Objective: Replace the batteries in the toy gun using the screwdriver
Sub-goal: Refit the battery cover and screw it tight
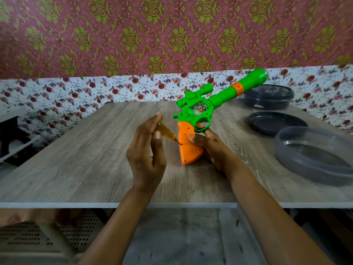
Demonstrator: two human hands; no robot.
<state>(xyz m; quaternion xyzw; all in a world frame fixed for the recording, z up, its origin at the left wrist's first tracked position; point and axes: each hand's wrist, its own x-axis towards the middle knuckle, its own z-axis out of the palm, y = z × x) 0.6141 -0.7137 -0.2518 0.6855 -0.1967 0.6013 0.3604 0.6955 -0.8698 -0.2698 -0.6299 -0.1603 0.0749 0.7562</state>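
A green toy gun [202,106] with an orange grip [188,144] stands on its grip on the wooden table [86,159], its barrel pointing up to the far right. My right hand [214,148] grips the orange handle from the right side, thumb on its face. My left hand [148,150] holds a screwdriver [167,132] with a clear amber handle between thumb and fingers. The screwdriver's tip sits at a screw hole on the left edge of the orange grip.
At the right of the table lie a clear grey round container [315,155], a black lid [275,123] and a dark lidded round box [269,97] behind the barrel. A floral wall backs the table. The table's front edge [76,205] is near me.
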